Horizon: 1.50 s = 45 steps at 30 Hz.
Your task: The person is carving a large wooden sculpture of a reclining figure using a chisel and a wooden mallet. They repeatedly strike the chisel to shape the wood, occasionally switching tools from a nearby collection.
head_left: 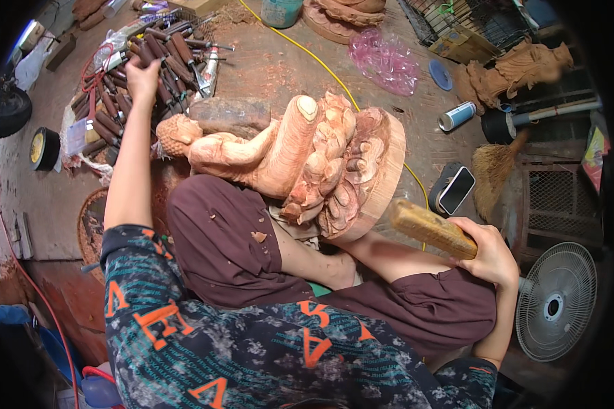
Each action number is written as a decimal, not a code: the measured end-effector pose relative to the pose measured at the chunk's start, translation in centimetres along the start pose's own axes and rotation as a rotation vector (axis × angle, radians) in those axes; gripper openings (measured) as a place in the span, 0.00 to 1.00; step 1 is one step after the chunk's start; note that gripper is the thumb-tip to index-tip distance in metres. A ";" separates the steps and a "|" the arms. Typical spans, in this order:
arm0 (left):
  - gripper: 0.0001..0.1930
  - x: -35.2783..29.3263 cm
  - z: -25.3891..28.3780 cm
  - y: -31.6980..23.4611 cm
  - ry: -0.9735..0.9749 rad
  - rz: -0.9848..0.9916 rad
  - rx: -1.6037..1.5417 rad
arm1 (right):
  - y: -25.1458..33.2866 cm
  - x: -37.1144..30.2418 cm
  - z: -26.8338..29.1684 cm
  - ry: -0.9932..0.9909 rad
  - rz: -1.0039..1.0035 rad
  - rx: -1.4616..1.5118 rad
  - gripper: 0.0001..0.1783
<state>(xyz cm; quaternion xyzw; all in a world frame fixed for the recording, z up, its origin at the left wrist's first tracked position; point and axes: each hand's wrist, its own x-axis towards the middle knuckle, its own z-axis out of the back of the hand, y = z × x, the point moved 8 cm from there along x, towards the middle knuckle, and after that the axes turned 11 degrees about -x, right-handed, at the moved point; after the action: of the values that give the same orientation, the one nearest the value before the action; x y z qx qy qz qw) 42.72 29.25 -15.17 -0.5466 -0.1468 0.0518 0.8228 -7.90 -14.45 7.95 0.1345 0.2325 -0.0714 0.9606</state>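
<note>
My left hand (143,76) reaches into a heap of carving chisels (177,68) with brown wooden handles at the far left. Its fingers curl down among the handles, and what they grip is hidden. In front of my legs a carved wooden figure (276,153) lies on its side. Its knobbly-haired head points left and its round, petalled base right. My right hand (488,252) is closed around a worn, yellowish wooden mallet (433,228), raised above my right leg and apart from the carving.
A dark wooden block (230,114) lies behind the figure. Toward the right are a phone (456,191), a spray can (457,116), a straw broom (494,170), another carving (515,71) and a fan (554,303). A yellow cable (300,45) crosses the floor near pink plastic (385,61).
</note>
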 end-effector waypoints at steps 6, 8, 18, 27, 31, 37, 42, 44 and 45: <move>0.21 -18.9 -0.6 -25.7 0.527 -0.116 -0.883 | -1.7 -1.3 1.1 -0.126 -0.264 0.056 0.35; 0.19 -25.1 -1.8 -30.9 0.595 -0.199 -1.013 | -1.4 -0.9 1.8 -0.247 -0.226 0.079 0.37; 0.20 -40.7 -6.8 -40.3 0.437 -0.610 -0.987 | -4.5 -3.9 4.1 -0.653 -0.281 0.267 0.32; 0.16 -38.9 -7.8 -38.6 0.402 -0.437 -1.075 | -2.5 -5.2 5.8 -0.789 -0.175 0.453 0.37; 0.15 -38.2 -8.1 -38.6 0.413 -0.444 -1.029 | -1.0 -4.8 6.6 -0.804 -0.134 0.501 0.39; 0.16 -37.9 -8.8 -38.0 0.434 -0.353 -1.007 | 1.0 -4.4 8.0 -0.869 -0.096 0.522 0.41; 0.12 -37.4 -7.9 -37.7 0.357 -0.335 -1.116 | 1.9 -4.5 8.6 -0.911 -0.068 0.483 0.38; 0.11 -37.4 -7.9 -37.6 0.369 -0.316 -1.141 | 2.3 -4.6 8.7 -0.919 -0.077 0.435 0.38; 0.11 -37.4 -7.9 -37.6 0.375 -0.306 -1.153 | 2.4 -4.6 8.7 -0.916 -0.087 0.418 0.37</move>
<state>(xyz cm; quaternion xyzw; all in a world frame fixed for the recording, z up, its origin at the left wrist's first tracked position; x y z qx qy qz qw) 6.69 -1.83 9.43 -0.8753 -0.0807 -0.2509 0.4055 -7.75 -14.37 18.06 0.2688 -0.2267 -0.2080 0.9127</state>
